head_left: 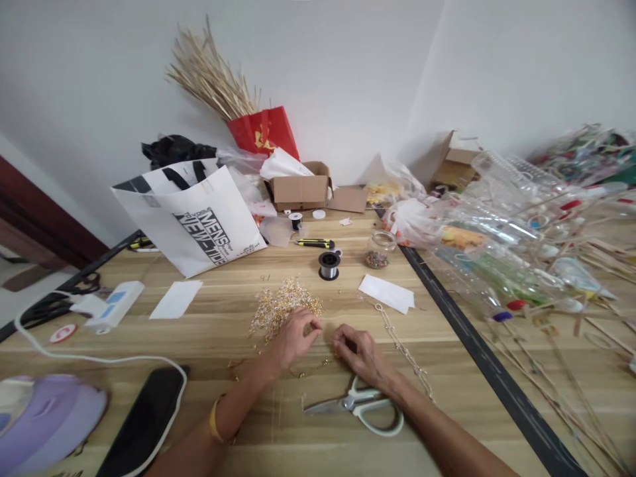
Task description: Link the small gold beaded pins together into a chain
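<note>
The left hand (292, 339), its grip drawn to a pinch, is beside a pile of gold and white beads (283, 298); anything held is too small to tell. The right hand (360, 351) curls over the wooden tabletop (213, 324), near scissors (380, 419). Beyond stand a wire spool (328, 266) and a glass jar (380, 252).

Diffuse lt, med-bright; soft shadow on wall (348, 79); glints on clear bottles (501, 222); edges stretched & blurry.
</note>
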### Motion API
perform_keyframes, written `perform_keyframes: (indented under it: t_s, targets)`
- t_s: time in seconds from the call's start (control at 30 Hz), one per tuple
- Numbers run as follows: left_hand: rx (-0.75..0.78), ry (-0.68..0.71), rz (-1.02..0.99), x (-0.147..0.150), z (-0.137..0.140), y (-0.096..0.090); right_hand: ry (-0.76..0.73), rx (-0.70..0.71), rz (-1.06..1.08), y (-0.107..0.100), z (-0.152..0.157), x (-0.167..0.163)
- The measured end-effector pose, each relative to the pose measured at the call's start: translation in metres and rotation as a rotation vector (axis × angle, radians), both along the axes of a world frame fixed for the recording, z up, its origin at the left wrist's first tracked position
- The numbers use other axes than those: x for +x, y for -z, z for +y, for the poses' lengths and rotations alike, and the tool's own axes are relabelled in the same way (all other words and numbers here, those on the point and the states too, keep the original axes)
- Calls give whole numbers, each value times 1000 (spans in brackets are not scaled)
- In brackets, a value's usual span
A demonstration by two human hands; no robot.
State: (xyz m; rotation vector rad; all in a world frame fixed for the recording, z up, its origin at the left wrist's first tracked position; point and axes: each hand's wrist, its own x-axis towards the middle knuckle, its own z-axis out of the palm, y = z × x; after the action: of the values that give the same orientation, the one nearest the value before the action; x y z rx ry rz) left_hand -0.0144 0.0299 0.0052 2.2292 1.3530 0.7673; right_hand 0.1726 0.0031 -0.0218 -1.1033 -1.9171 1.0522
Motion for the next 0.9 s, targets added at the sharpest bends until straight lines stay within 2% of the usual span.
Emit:
perform_keyframes:
  t_s: [0.1,0.17,0.3,0.47,0.6,0.9]
  targets:
    - [-41,-37,-34,6,-5,-4,6,30,-12,1,0,0]
    - [-121,-63,-100,9,-8,-4,11,47,-16,1,-1,0]
    - [-301,-88,-263,14,-13,4,13,76,-11,-1,-1,-1]
    - [-395,-100,-355,18,-14,11,10,92,-10,-3,-2,-1]
    - [-433,-120,-394,19,-14,14,-5,86,-5,-2,-2,-1]
    - [-416,-112,-417,19,-13,17,-12,75,-15,-2,-2,-1]
